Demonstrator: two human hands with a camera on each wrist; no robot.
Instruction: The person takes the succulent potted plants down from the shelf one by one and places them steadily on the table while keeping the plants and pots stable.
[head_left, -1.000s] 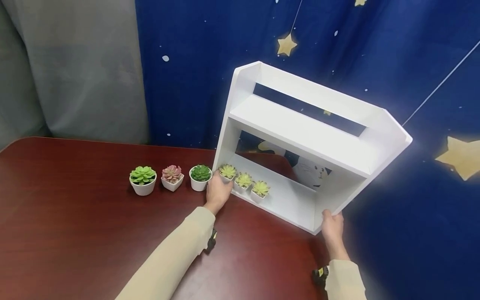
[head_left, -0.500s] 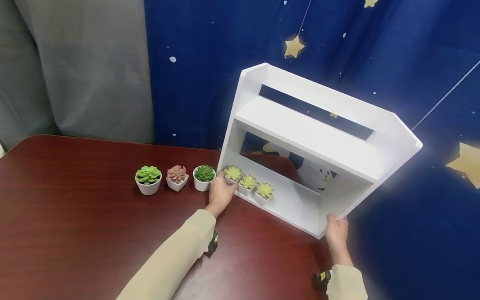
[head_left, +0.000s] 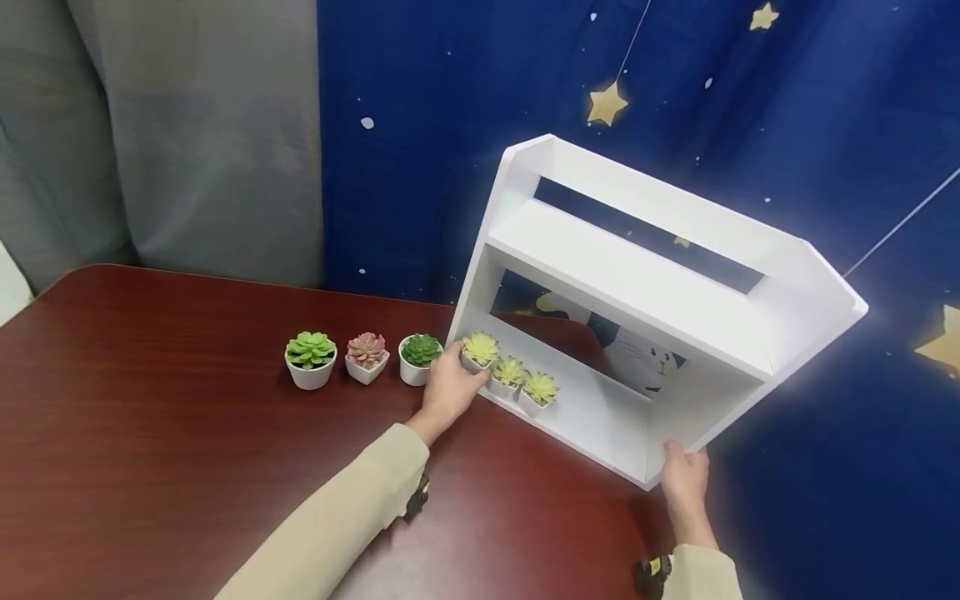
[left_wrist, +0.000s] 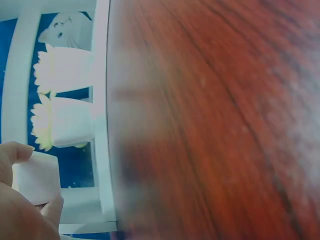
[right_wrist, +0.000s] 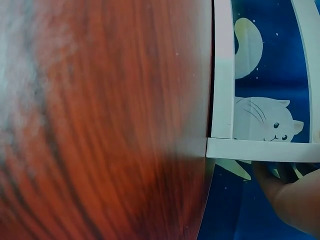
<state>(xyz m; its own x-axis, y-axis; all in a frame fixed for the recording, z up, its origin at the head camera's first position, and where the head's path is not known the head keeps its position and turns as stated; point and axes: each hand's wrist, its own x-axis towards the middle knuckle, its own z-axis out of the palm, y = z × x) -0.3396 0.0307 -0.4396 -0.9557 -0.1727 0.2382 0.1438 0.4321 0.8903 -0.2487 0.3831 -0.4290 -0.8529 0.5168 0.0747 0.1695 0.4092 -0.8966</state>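
Left hand (head_left: 450, 388) has its fingers pinching the end yellow plant (head_left: 480, 350), left end of the lower tier of the shelf (head_left: 622, 267), beside two matching plants (head_left: 508, 373). Right hand (head_left: 686, 483) is against the shelf's right side, can't tell if fingers grip. Three other plants (head_left: 367, 358) sit left, on the bench (head_left: 187, 433).

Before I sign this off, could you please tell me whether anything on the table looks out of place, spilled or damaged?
I see nothing spilled or damaged, but the white shelf looks askew: in the head view its lower front edge slants against the back edge of the table, though the camera angle may exaggerate this.
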